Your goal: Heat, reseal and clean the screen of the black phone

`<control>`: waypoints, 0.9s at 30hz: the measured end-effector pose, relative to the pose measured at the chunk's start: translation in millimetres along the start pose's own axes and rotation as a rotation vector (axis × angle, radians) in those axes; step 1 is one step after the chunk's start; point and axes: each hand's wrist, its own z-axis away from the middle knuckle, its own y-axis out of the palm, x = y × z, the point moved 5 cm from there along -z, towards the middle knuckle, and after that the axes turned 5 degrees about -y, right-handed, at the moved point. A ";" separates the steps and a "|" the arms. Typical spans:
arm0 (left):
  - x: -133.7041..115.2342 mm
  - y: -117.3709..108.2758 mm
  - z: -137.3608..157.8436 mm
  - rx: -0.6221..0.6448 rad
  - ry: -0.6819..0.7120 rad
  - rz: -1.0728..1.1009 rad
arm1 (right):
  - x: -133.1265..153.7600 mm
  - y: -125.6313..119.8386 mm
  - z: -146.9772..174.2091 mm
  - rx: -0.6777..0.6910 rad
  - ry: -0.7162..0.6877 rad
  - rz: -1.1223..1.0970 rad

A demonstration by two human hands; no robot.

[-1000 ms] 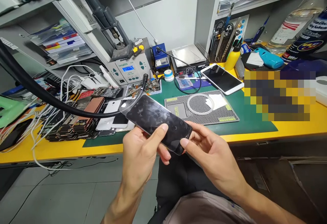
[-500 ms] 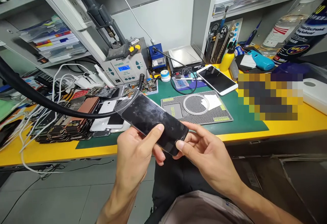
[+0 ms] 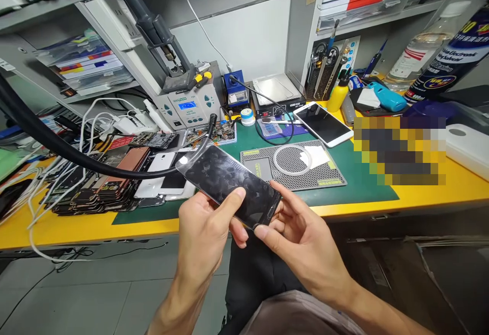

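Note:
A black smartphone [image 3: 229, 182] with a smudged, glossy screen is held tilted in front of the bench edge. Clear film [image 3: 185, 164] sticks out past its upper left end. My left hand [image 3: 208, 228] is closed around the phone's lower long side, its thumb pressing on the screen and its fingers partly hidden underneath. At the lower right end, my right hand [image 3: 298, 235] grips the phone by its corners, with the thumb tip at the bottom corner and the index finger along the far corner.
Behind the phone, a perforated grey plate [image 3: 328, 177] lies on the green mat [image 3: 367, 190]. A white phone [image 3: 324, 123] rests farther back. Stacked phone parts [image 3: 114, 182] and white cables [image 3: 34, 207] crowd the left. A black hose [image 3: 95, 167] crosses in front of the rework station [image 3: 187, 106].
My right thumb has slid from the screen's lower end down to the phone's bottom corner. The film now catches a bright reflection. My left hand keeps the same hold.

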 end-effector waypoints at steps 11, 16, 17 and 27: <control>-3.7 -7.3 4.4 -0.001 0.007 -0.074 | 11.0 -3.8 -4.1 -0.011 0.090 0.081; -2.3 -11.1 4.6 0.021 -0.020 -0.080 | 15.7 -4.5 -6.2 0.019 0.162 0.074; -2.0 -11.4 4.4 0.021 -0.027 -0.078 | 15.4 -5.0 -6.8 0.027 0.169 0.070; -0.1 -11.5 0.0 0.060 -0.081 -0.016 | 13.7 -10.2 -10.1 0.107 0.137 0.086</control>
